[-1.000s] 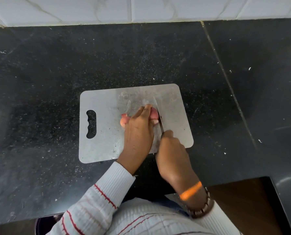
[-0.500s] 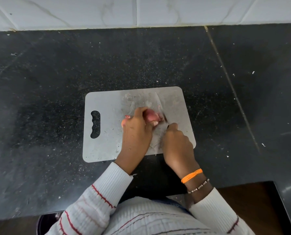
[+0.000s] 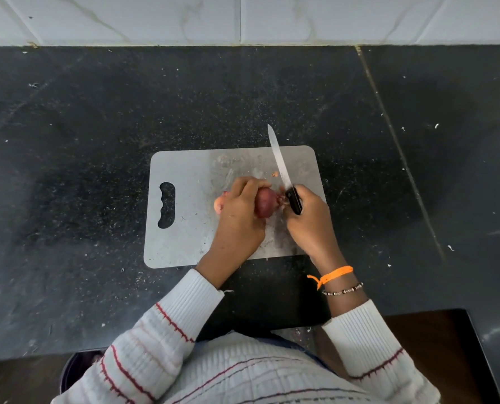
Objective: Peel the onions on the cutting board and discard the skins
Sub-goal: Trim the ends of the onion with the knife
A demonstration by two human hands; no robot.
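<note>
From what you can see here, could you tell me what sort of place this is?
Most likely a home kitchen: a dark stone counter backed by white wall tiles, and a cutting board where the hands hold an onion and a knife.

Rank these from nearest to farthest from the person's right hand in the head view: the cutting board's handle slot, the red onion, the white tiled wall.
Measured from the right hand:
1. Red onion: just to its left, held in the left hand.
2. Handle slot: at the cutting board's left end.
3. White tiled wall: along the counter's far edge.
</note>
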